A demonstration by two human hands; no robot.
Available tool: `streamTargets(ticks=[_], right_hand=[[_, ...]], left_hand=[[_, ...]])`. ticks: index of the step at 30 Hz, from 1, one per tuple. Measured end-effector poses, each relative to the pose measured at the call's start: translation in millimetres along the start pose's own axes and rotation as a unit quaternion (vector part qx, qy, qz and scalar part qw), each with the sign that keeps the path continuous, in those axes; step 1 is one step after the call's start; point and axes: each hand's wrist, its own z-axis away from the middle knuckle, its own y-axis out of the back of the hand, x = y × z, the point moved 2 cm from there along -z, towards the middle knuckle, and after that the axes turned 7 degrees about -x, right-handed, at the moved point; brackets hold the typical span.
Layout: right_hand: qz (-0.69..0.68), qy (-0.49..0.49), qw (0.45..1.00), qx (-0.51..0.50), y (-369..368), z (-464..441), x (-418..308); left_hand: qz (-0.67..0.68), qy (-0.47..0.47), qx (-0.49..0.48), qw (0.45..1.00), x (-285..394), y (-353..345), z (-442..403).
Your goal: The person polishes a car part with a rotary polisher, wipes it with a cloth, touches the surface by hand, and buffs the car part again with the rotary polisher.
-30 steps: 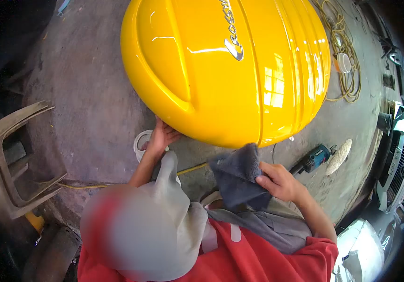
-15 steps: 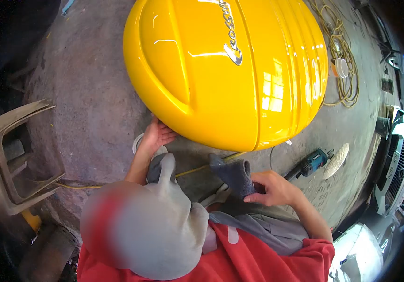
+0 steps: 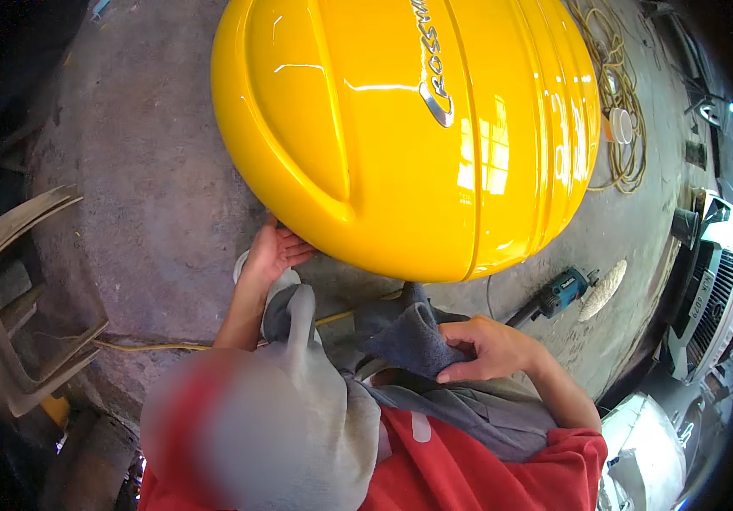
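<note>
Right hand (image 3: 492,347): grey cloth (image 3: 409,336) pinched between thumb and fingers, held just nearside of the glossy yellow cover (image 3: 400,187) | Left hand (image 3: 279,253): opened, fingers extended at the cover's near edge, contact cannot be told | 1 polisher (image 3: 563,291) laid on floor (image 3: 153,213), right of cloth | Yellow hose (image 3: 636,166) coiled beside cover, at right
</note>
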Motion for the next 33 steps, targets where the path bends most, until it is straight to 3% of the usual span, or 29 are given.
streamTargets(ticks=[7, 11, 13, 15, 16, 17, 18, 20, 22, 23, 25, 27, 28, 30, 31, 33], right_hand=[[-0.037, -0.016, 0.999, 0.001, 10, 5, -19], [-0.052, 0.056, 0.997, -0.003, 13, 16, -35], [-0.027, 0.069, 0.997, -0.007, 17, 26, -42], [0.008, 0.094, 0.995, -0.027, 20, 38, -42], [0.074, 0.101, 0.992, 0.010, 30, 50, -56], [0.137, 0.106, 0.984, 0.048, 42, 66, -74], [0.191, 0.135, 0.966, 0.113, 54, 77, -87], [0.307, 0.214, 0.905, 0.203, 69, 90, -118], [0.398, 0.305, 0.836, 0.224, 68, 85, -158], [0.408, 0.336, 0.815, 0.237, 65, 86, -178], [0.408, 0.402, 0.764, 0.296, 62, 100, -212], [0.401, 0.451, 0.700, 0.382, 66, 126, -232], [0.418, 0.448, 0.656, 0.440, 77, 137, -238], [0.438, 0.437, 0.572, 0.539, 100, 169, -235], [0.436, 0.475, 0.544, 0.537, 104, 192, -209], [0.431, 0.530, 0.501, 0.531, 109, 227, -162]], left_hand=[[0.048, 0.006, 0.033, 0.998, 0, -2, -2], [0.096, 0.004, -0.004, 0.995, -8, 17, -12], [0.137, 0.017, 0.036, 0.990, 1, 4, 2], [0.090, 0.015, 0.053, 0.994, 4, -10, 20], [0.052, 0.016, 0.075, 0.996, 7, -17, 34], [-0.074, 0.003, 0.066, 0.995, 15, -26, 58], [-0.203, -0.009, 0.058, 0.977, 29, -40, 88], [-0.331, -0.082, 0.027, 0.940, 69, -86, 148], [-0.375, -0.308, -0.063, 0.872, 107, -155, 199], [-0.383, -0.431, -0.094, 0.812, 119, -210, 224], [-0.404, -0.544, -0.139, 0.723, 134, -262, 247], [-0.597, -0.550, -0.108, 0.574, 162, -270, 269], [-0.609, -0.548, -0.114, 0.562, 172, -274, 279], [-0.519, -0.641, 0.000, 0.566, 187, -283, 304], [-0.569, -0.622, 0.015, 0.538, 185, -308, 316], [-0.671, -0.565, 0.136, 0.461, 201, -328, 331]])
